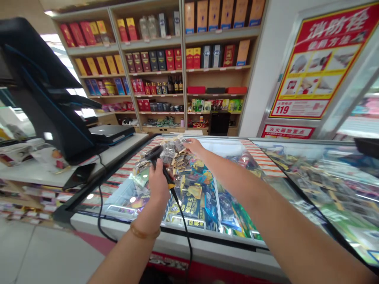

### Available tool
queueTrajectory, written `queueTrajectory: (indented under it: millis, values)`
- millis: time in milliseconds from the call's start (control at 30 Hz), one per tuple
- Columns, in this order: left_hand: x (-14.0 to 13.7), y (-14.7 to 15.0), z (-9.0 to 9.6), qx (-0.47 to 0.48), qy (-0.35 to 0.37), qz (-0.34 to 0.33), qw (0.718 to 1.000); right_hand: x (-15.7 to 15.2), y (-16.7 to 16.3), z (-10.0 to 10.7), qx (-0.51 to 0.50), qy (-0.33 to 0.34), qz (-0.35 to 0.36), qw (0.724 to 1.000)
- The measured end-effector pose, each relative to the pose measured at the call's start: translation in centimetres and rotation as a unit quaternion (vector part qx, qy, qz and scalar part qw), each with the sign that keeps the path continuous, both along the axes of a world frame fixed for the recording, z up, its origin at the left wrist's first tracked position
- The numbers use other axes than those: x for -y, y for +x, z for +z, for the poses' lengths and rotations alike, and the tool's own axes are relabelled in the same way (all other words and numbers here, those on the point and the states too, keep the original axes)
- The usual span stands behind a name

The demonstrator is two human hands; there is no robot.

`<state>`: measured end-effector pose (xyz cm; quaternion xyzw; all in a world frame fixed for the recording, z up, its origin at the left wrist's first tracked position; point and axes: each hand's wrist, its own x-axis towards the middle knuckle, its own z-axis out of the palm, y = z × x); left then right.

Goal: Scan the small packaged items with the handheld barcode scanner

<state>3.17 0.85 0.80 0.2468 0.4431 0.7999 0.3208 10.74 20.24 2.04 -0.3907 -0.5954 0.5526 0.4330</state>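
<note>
The black handheld scanner [158,157] with its black cord is up in the left hand [158,185], which is wrapped tight around the handle. Its head points at the pile of small clear snack packets [171,156] on the glass lid of the freezer chest [266,165], just past the scanner. The right hand [194,146] reaches to the far side of the pile and its fingers touch a packet; I cannot tell if it grips it. Scanning looks under way, with many packets left. Left of the scanner stands a black till screen [44,90] on the white table [35,171].
</note>
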Motion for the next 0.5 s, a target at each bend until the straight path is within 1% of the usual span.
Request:
queueTrajectory:
  millis: [67,100,167,233,300,367,433,500]
  values:
    - [0.2,-0.9,0.0,0.000,0.000,0.014,1.000,0.2,-2.3,0.1,-0.019,-0.009,0.012,1.000]
    - [0.2,-1.3,0.1,0.001,0.002,0.019,1.000,0.3,-2.9,0.0,-0.033,-0.013,0.019,0.999]
    - [0.1,-1.5,0.2,0.003,0.003,0.026,1.000,0.3,-3.0,-0.2,-0.055,-0.015,0.028,0.998]
    - [-0.2,-1.1,0.3,0.001,-0.003,0.024,1.000,0.2,-1.7,-0.7,-0.056,-0.005,0.021,0.998]
    - [-0.7,-0.3,0.3,-0.001,-0.005,0.013,1.000,-0.1,0.8,-1.5,-0.039,0.015,-0.003,0.999]
    - [-1.4,1.0,0.2,0.003,-0.002,-0.005,1.000,-0.7,4.5,-2.6,-0.005,0.036,-0.033,0.999]
    - [-2.4,2.8,0.0,0.011,-0.002,-0.027,1.000,-1.3,9.2,-4.0,0.047,0.054,-0.075,0.995]
    - [-3.3,5.0,-0.4,0.015,-0.009,-0.054,0.998,-2.1,14.7,-5.5,0.112,0.077,-0.129,0.982]
